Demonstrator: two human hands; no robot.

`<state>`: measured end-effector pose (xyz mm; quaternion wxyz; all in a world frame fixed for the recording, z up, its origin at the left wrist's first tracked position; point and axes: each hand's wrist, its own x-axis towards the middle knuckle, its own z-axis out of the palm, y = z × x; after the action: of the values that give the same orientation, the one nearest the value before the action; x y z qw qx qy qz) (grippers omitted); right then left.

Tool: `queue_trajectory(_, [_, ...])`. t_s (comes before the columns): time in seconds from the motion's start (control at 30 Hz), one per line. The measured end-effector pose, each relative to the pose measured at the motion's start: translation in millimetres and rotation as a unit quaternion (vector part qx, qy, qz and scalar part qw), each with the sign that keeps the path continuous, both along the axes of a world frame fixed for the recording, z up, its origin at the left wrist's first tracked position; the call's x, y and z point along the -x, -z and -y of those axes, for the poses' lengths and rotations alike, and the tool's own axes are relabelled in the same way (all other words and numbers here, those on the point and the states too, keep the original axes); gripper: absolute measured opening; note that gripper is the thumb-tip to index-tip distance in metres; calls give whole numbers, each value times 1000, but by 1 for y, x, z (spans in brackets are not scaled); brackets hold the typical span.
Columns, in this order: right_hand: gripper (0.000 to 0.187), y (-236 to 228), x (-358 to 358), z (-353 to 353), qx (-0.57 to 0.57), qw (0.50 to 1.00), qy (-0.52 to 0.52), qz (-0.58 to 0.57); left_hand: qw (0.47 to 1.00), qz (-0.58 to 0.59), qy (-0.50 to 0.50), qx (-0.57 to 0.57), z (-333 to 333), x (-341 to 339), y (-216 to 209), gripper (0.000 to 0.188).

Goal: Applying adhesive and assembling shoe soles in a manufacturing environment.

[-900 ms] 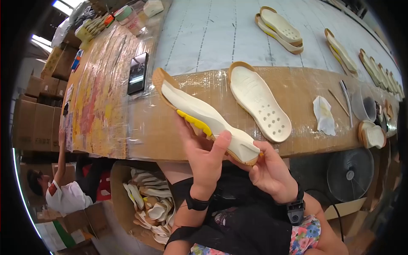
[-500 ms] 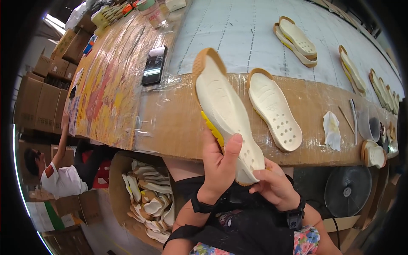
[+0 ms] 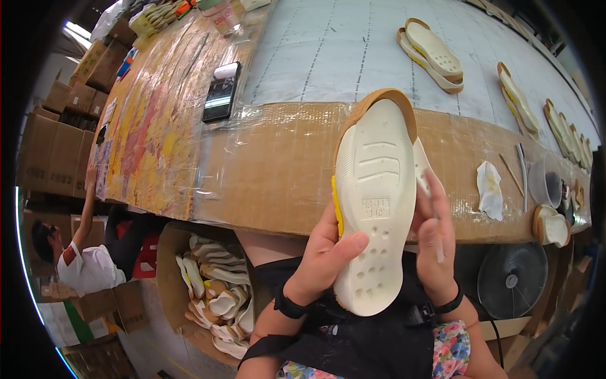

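My left hand (image 3: 328, 256) grips a cream shoe sole (image 3: 372, 161) with a tan rim and a yellow patch on its side, thumb across the holed inner face. The sole stands nearly upright, its wide rimmed end away from me. Beside its right edge is my right hand (image 3: 435, 237), fingers stretched and apart, partly smeared by motion; a pale streak near the thumb cannot be made out. Behind the held sole and right fingers, a second cream sole (image 3: 421, 163) lies mostly hidden on the cardboard-covered table edge (image 3: 284, 170).
A phone (image 3: 221, 91) lies left. More soles (image 3: 432, 54) sit at the far right, near a white cloth (image 3: 489, 189), a brush (image 3: 522, 170) and a clear cup (image 3: 544, 180). Below are a carton of soles (image 3: 170, 278) and a fan (image 3: 512, 278). Another person (image 3: 91, 265) sits at far left.
The held sole has turned its inner face toward me and shifted right, covering most of the second sole. My right hand has left its lower end and moved up along the right side.
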<state>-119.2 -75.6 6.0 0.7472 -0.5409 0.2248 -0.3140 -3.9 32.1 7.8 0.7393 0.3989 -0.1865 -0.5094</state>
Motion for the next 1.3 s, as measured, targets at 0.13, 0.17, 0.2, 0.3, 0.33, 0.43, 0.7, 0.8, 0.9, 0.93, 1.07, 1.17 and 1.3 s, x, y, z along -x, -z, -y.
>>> queue_trajectory(0.13, [78, 5, 9, 8, 242, 959, 147, 5, 995, -78, 53, 38, -7, -2, 12, 64])
queue_trajectory(0.17, [68, 8, 13, 12, 290, 948, 117, 54, 993, -90, 60, 43, -9, -2, 14, 68])
queue_trajectory(0.2, [68, 4, 16, 11, 289, 948, 119, 52, 993, -91, 62, 42, -10, -1, 15, 68])
queue_trajectory(0.3, [49, -15, 21, 10, 460, 880, -94, 69, 995, -89, 46, 15, -13, 2, 15, 74])
queue_trajectory(0.33, [41, -19, 17, 9, 465, 878, -90, 72, 995, -82, 48, 12, -12, 2, 15, 75])
queue_trajectory(0.43, [28, -24, 9, 3, 472, 879, -49, 51, 996, -69, 55, 16, -12, 3, 17, 76])
queue_trajectory(0.7, [15, -23, 17, 4, 421, 903, -82, 34, 995, -84, 42, 23, -18, 3, 22, 77])
queue_trajectory(0.8, [22, -12, 24, 6, 212, 975, -26, 63, 994, -77, 41, 58, -16, 4, 22, 72])
queue_trajectory(0.9, [51, 2, 10, 5, 145, 980, 125, 49, 992, 58, -10, 113, -6, 11, 21, 61])
queue_trajectory(0.93, [72, -2, -1, 1, 108, 985, 114, 77, 992, 57, -7, 115, -1, 14, 18, 61])
queue_trajectory(1.07, [118, -9, -3, 6, 122, 993, 3, 5, 984, 147, -42, 92, 7, 22, 8, 52])
queue_trajectory(1.17, [121, -8, -1, 12, 166, 985, -10, -47, 995, 92, -29, 38, 1, 21, 10, 47])
queue_trajectory(1.3, [115, 0, -2, 11, 125, 991, 9, -39, 958, 277, -70, -33, 6, 14, 2, 38])
